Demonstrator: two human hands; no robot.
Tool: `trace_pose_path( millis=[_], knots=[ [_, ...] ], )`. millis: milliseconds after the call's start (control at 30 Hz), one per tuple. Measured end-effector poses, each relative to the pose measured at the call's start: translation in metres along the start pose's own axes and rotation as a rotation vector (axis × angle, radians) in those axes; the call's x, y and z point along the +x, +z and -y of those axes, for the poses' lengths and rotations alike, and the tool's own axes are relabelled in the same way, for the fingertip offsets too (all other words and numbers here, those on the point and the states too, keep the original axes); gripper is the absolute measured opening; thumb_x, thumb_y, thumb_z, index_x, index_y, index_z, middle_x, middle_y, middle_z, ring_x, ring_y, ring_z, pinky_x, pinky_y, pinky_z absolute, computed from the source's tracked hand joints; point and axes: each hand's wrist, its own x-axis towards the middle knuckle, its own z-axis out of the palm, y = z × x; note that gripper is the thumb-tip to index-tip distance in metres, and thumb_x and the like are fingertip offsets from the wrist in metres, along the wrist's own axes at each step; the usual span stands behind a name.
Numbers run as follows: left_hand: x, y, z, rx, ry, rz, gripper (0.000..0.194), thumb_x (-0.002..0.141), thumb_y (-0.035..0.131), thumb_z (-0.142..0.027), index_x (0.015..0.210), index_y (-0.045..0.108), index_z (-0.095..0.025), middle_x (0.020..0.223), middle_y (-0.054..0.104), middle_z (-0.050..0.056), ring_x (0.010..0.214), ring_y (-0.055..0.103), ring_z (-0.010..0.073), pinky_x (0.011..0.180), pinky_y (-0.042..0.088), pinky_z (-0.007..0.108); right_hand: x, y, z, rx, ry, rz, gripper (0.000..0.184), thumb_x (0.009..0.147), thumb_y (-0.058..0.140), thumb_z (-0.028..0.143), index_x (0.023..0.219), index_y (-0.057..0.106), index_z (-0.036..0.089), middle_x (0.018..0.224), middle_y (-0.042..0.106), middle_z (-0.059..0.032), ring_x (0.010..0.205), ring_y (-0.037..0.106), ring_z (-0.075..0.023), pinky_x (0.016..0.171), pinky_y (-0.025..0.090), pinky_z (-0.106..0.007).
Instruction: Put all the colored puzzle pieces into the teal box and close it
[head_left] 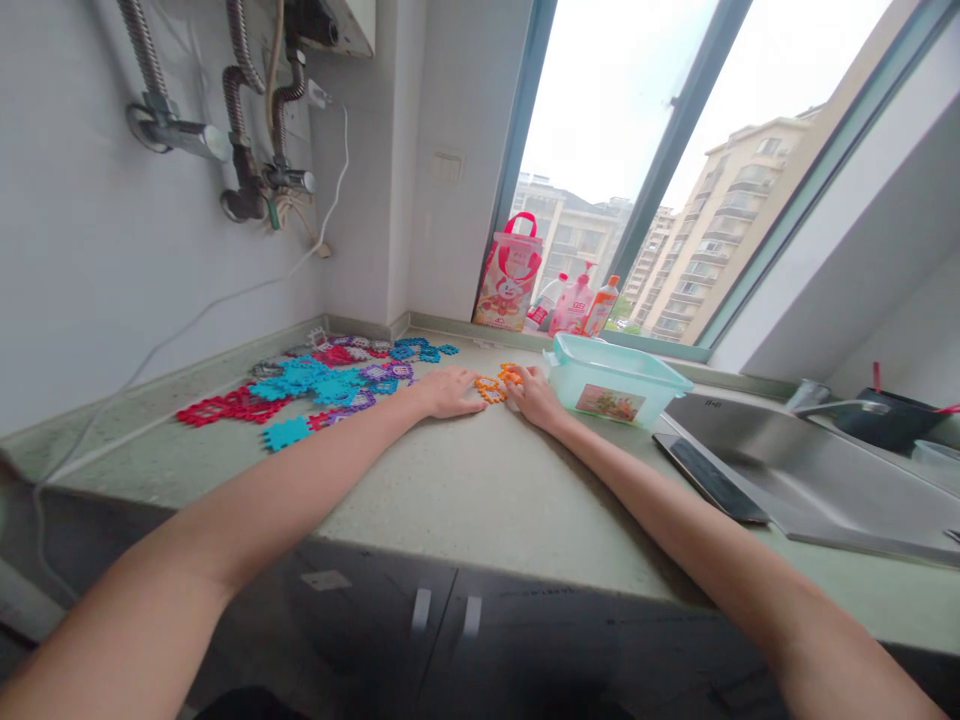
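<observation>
My left hand (450, 392) rests low over the counter, its fingers stretched toward an orange interlocking plastic tile (491, 390) with an open-work middle. Whether the fingertips touch that tile is hard to make out. My right hand (535, 398) has its fingers closed on a second orange interlocking tile (511, 373), right beside the first. To the left lies a spread of similar toothed tiles: turquoise ones (315, 380), red ones (232, 405), and purple ones (390, 372).
A pale turquoise plastic tub (622, 375) stands just right of my right hand. Beyond it are a dark phone (709, 478) and a steel sink (750, 450). A pink bag (510, 280) and several bottles (574, 303) line the windowsill. A white cable (217, 300) hangs at left.
</observation>
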Motion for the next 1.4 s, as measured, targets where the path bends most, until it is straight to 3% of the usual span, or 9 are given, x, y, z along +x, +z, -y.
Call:
trace_pose_path(
  millis=[100,267,400,533,733,933,1200,1400],
  knots=[
    [-0.001,-0.001,-0.003,0.041,-0.018,0.014,0.078,0.101,0.046,-0.075,0.155,0.055,-0.019,0.152,0.062,0.018,0.142,0.055,0.0349,0.119,0.042,0.045,0.021,0.011,-0.003,0.008,0.009,-0.025,0.041,0.11,0.049,0.033,0.145,0.064,0.019,0.138,0.064,-0.0171,0.131,0.062,-0.0256,0.116,0.045,-0.036],
    [-0.004,-0.005,-0.007,0.054,-0.018,0.032,0.075,0.102,0.046,-0.072,0.153,0.058,-0.018,0.15,0.063,0.016,0.142,0.055,0.0334,0.121,0.041,0.044,0.062,0.031,-0.01,-0.006,0.103,-0.047,0.041,0.11,0.043,0.028,0.14,0.067,0.015,0.131,0.065,-0.0202,0.132,0.059,-0.0304,0.116,0.045,-0.039],
    [-0.006,-0.008,-0.009,0.052,-0.023,0.05,0.076,0.103,0.044,-0.072,0.155,0.057,-0.018,0.151,0.063,0.017,0.142,0.055,0.0343,0.119,0.043,0.046,0.079,0.042,-0.02,-0.033,0.205,-0.028,0.041,0.107,0.048,0.031,0.139,0.069,0.015,0.128,0.066,-0.0213,0.123,0.064,-0.0336,0.112,0.048,-0.042],
    [-0.006,-0.008,-0.007,0.069,-0.007,0.055,0.078,0.104,0.042,-0.073,0.155,0.057,-0.017,0.149,0.063,0.018,0.139,0.057,0.0339,0.119,0.043,0.044,0.081,0.044,-0.028,-0.06,0.263,0.001,0.041,0.102,0.06,0.042,0.135,0.073,0.022,0.127,0.067,-0.0167,0.107,0.07,-0.0293,0.103,0.051,-0.038],
    [-0.005,-0.004,0.0,0.038,0.011,0.07,0.08,0.103,0.038,-0.076,0.155,0.056,-0.018,0.151,0.063,0.017,0.142,0.055,0.0334,0.121,0.041,0.043,0.072,0.033,-0.033,-0.081,0.319,-0.011,0.037,0.097,0.068,0.047,0.125,0.077,0.024,0.119,0.072,-0.0124,0.092,0.07,-0.0243,0.088,0.053,-0.034],
    [-0.006,-0.007,0.002,0.018,0.032,0.087,0.077,0.104,0.04,-0.073,0.156,0.055,-0.019,0.155,0.061,0.016,0.144,0.055,0.0315,0.123,0.039,0.041,0.055,0.02,-0.038,-0.067,0.305,-0.02,0.033,0.095,0.071,0.047,0.119,0.078,0.025,0.113,0.074,-0.0089,0.085,0.068,-0.0207,0.083,0.052,-0.031],
    [-0.003,-0.003,0.005,-0.002,0.035,0.078,0.08,0.104,0.043,-0.072,0.161,0.051,-0.016,0.16,0.058,0.018,0.147,0.053,0.0343,0.123,0.04,0.044,0.009,-0.002,-0.024,-0.023,0.155,0.004,0.026,0.095,0.071,0.036,0.118,0.078,0.025,0.109,0.073,-0.0079,0.076,0.065,-0.0162,0.079,0.051,-0.027],
    [-0.001,-0.003,0.006,0.02,0.131,0.042,0.066,0.107,0.043,-0.063,0.163,0.051,-0.028,0.159,0.061,0.01,0.143,0.057,0.0309,0.122,0.04,0.042,-0.022,-0.02,-0.016,0.012,0.059,-0.002,0.024,0.09,0.077,0.035,0.112,0.081,0.026,0.101,0.077,-0.0056,0.087,0.07,-0.0199,0.083,0.052,-0.028]
  ],
)
